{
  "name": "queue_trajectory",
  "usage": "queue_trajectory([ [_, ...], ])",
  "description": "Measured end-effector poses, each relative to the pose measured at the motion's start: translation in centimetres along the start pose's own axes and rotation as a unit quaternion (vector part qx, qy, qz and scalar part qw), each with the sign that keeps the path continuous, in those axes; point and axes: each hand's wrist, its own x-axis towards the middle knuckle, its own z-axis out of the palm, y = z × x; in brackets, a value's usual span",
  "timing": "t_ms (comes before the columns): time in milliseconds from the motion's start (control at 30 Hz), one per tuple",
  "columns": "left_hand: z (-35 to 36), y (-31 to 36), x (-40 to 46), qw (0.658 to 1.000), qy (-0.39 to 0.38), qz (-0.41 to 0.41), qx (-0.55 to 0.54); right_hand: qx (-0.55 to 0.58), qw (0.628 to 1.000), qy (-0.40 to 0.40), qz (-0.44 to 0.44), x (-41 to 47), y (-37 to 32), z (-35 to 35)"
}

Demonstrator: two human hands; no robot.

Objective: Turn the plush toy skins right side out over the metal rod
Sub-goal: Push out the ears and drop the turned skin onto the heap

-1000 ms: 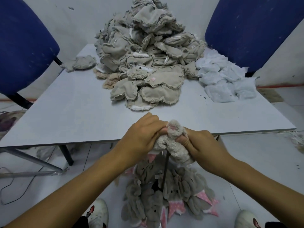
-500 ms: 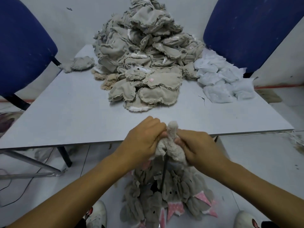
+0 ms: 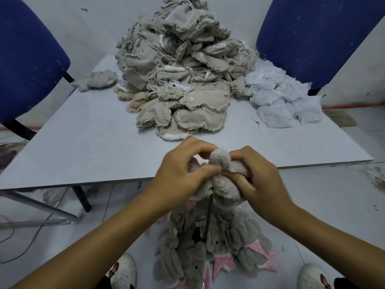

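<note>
Mid-inversion: left hand [image 3: 181, 174] and right hand [image 3: 256, 176] both pinch the plush skin [image 3: 224, 174] atop the metal rod [image 3: 209, 217]; next, likely peel fabric down the rod.

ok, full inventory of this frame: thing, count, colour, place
plush toy skin: one, grey fuzzy, held over the rod top at the near table edge
metal rod: one, dark, upright below the hands
turned skins pile: many, grey with pink dotted parts, on the floor around the rod base
unturned skins pile: large heap, beige, far middle of the table
white skins pile: several, white, right of the beige heap
loose skin: one, grey-beige, far left of the table
table: one, light grey
chairs: two, blue, far left and far right
shoes: two, white, bottom edge
left hand: gripping the skin
right hand: gripping the skin
</note>
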Motion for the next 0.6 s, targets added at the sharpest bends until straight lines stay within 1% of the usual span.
queue_trajectory([
  [67, 0.5, -0.1, 0.0, 0.998, -0.043, -0.037, -0.014, 0.004, 0.999, -0.047, 0.006, 0.0, 0.1, 0.3],
  [133, 0.7, -0.6, 0.2, 0.997, -0.053, -0.051, 0.005, 0.038, 0.994, -0.081, 0.055, 0.0, 0.0, 0.2],
  [167, 0.5, -0.7, 0.3, 0.997, -0.061, -0.050, 0.027, 0.060, 0.992, -0.072, 0.085, 0.1, 0.0, 0.0],
  [200, 0.3, -0.8, 0.5, 0.996, -0.065, -0.037, 0.053, 0.084, 0.989, -0.047, 0.113, 0.1, 0.0, -0.2],
  [267, 0.1, -0.6, 0.6, 0.997, -0.045, -0.007, 0.066, 0.128, 0.980, 0.018, 0.153, 0.5, -0.4, -0.6],
  [300, 0.1, -0.2, 0.8, 0.999, -0.020, -0.005, 0.036, 0.143, 0.976, 0.049, 0.156, 0.9, -0.7, -0.7],
  [367, -0.3, 0.4, 1.5, 0.996, 0.022, -0.022, -0.082, 0.165, 0.972, 0.099, 0.135, 1.8, -1.7, -1.0],
  [400, -0.9, 0.4, 1.9, 0.992, 0.026, -0.030, -0.124, 0.174, 0.972, 0.110, 0.118, 2.3, -2.3, -1.1],
  [433, -1.7, 0.3, 2.1, 0.992, 0.009, -0.025, -0.126, 0.177, 0.973, 0.105, 0.100, 2.7, -2.8, -1.2],
  [467, -2.4, 0.0, 2.2, 0.996, -0.028, -0.019, -0.082, 0.171, 0.978, 0.085, 0.084, 2.8, -3.3, -1.2],
  [500, -2.8, -0.4, 2.1, 0.997, -0.077, -0.019, -0.009, 0.156, 0.984, 0.052, 0.069, 2.9, -3.5, -1.1],
  [567, -2.6, -1.0, 1.5, 0.977, -0.162, -0.025, 0.137, 0.103, 0.993, -0.028, 0.042, 2.4, -3.5, -0.6],
  [600, -2.2, -1.2, 1.2, 0.966, -0.189, -0.030, 0.176, 0.071, 0.996, -0.054, 0.032, 2.2, -3.3, -0.3],
])
